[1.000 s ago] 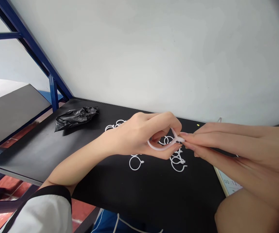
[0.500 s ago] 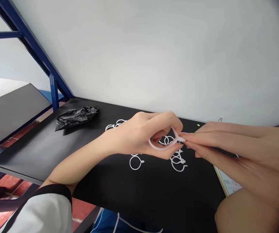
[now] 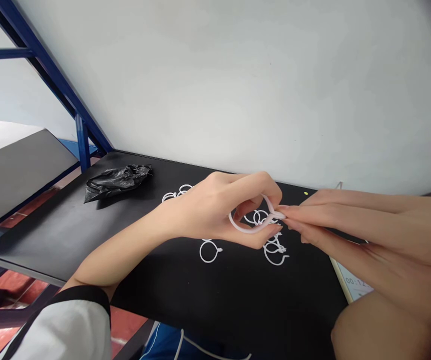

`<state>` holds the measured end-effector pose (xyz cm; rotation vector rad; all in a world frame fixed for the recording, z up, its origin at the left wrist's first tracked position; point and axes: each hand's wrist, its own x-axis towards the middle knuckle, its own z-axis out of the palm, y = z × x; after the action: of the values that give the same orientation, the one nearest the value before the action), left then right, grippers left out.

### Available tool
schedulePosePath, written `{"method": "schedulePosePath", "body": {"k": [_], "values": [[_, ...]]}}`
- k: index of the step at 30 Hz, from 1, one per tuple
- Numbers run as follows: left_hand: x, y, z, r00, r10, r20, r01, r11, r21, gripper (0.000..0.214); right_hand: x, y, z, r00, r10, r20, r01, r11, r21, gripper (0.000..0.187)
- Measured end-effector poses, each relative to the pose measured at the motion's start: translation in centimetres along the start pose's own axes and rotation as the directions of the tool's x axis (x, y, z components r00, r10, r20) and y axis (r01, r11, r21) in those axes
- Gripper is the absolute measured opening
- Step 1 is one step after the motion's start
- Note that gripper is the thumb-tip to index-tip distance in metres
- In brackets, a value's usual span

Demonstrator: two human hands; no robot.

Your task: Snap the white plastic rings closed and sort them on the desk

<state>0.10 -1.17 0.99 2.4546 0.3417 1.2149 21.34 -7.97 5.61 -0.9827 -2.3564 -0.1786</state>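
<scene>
A white plastic ring with a clasp is held up above the table between both hands. My left hand curls around it, thumb below and fingers above, closed on its curve. At the clasp end, my right hand pinches the ring between thumb and fingertips. Under the hands lie several more white rings; one single ring sits below my left wrist, and a cluster of rings lies beneath my left thumb. Other rings show partly behind my left hand.
The rings lie on a black table set against a pale wall. A crumpled black plastic bag rests at the back left. Partly under my right hand is a phone showing a timer. A blue metal frame rises at the left.
The two halves of the ring's clasp end look slightly closer together between my fingertips. Both hands stay in nearly the same place.
</scene>
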Motion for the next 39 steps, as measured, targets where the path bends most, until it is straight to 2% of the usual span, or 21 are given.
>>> {"method": "schedulePosePath", "body": {"k": [10, 23, 34, 39], "values": [[-0.02, -0.03, 0.08, 1.000, 0.014, -0.022, -0.014, 1.000, 0.022, 0.019, 0.12, -0.11, 0.32, 0.999, 0.045, -0.029, -0.044, 0.998, 0.054, 0.023], [0.20, 0.19, 0.10, 0.998, 0.030, -0.051, -0.024, 0.994, 0.105, 0.025, 0.51, -0.35, 0.06, 0.999, 0.034, -0.013, -0.034, 0.999, 0.018, 0.018], [0.32, 0.10, -0.06, 1.000, 0.026, 0.014, -0.027, 0.991, 0.128, 0.031, 0.50, -0.21, 0.11, 1.000, 0.030, -0.001, -0.029, 0.995, 0.095, 0.018], [0.32, 0.14, -0.03, 0.999, 0.046, 0.002, -0.046, 0.993, 0.108, 0.027, 0.56, -0.40, 0.08, 0.998, 0.058, -0.008, -0.057, 0.994, 0.090, 0.016]]}}
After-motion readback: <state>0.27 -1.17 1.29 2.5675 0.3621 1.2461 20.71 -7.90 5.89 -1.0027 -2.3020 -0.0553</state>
